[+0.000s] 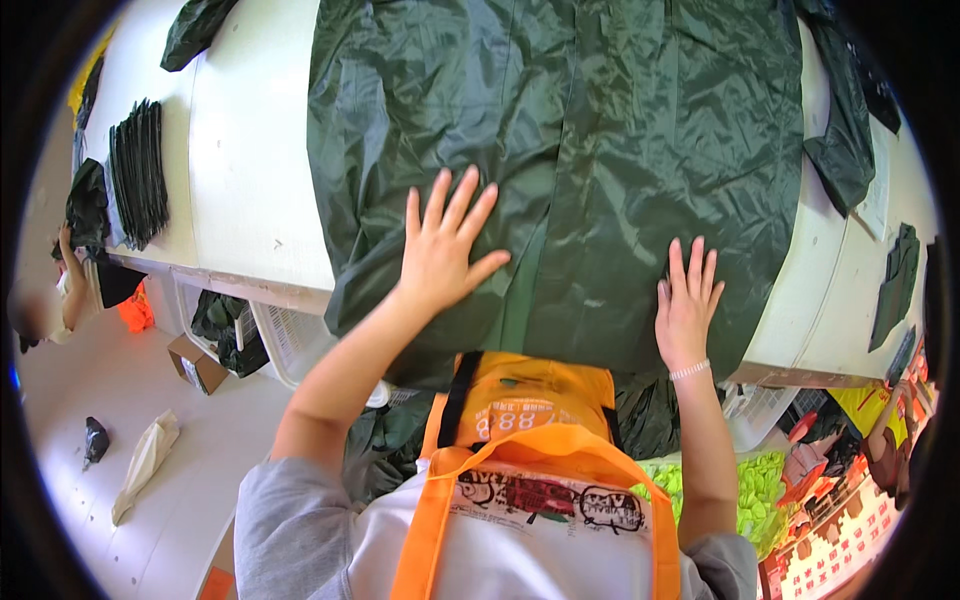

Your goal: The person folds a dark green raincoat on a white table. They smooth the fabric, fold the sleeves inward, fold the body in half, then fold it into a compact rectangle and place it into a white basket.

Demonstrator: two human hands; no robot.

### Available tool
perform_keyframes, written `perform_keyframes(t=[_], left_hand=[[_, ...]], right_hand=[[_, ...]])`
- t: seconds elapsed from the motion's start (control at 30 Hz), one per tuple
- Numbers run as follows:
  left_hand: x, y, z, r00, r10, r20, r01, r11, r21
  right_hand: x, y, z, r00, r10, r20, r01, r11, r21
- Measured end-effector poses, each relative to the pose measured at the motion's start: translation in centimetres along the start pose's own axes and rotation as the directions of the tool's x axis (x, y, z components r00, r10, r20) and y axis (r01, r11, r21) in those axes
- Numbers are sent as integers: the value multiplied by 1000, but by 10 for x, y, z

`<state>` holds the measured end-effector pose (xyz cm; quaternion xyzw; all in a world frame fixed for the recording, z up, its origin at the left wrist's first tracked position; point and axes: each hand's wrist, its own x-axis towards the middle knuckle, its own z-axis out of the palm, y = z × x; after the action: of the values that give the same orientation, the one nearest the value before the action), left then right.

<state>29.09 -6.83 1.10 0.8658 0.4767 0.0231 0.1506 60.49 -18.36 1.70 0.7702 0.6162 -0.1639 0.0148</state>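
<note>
A large dark green, shiny garment [640,130] lies spread over the white table, with its lower part hanging past the near edge toward me. Its surface is creased, and a seam or placket runs down its middle. My left hand [445,240] rests flat on it, left of that seam, fingers spread. Farther right, my right hand [688,305] lies on the cloth near the table's front edge, its fingers stretched out and slightly apart. Neither hand grips anything.
A stack of folded dark garments [140,172] sits on the white table [255,150] at left. More dark green pieces [895,285] lie at right. White baskets [290,340] and bright yellow-green cloth [755,495] are below the table. People work at both sides.
</note>
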Motion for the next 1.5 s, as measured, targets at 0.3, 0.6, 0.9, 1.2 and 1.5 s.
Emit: perform_keyframes(t=[0.3, 0.6, 0.9, 1.2, 1.5], left_hand=[[138, -39, 8, 887, 118, -447, -22, 976, 215], [-4, 42, -17, 906, 31, -423, -108, 981, -158], [-165, 159, 10, 866, -435, -247, 238, 793, -561], [-153, 145, 34, 479, -853, -206, 234, 351, -907], [-157, 64, 27, 302, -949, -89, 272, 175, -946]], right_hand=[[152, 29, 6, 922, -111, -371, 86, 993, -84], [11, -27, -39, 842, -406, -354, 532, 732, 425], [-92, -31, 25, 931, -358, -65, 275, 577, 769], [-65, -5, -11, 792, -235, 563, -566, 63, 822], [-81, -14, -5, 888, -323, 328, -268, 216, 939]])
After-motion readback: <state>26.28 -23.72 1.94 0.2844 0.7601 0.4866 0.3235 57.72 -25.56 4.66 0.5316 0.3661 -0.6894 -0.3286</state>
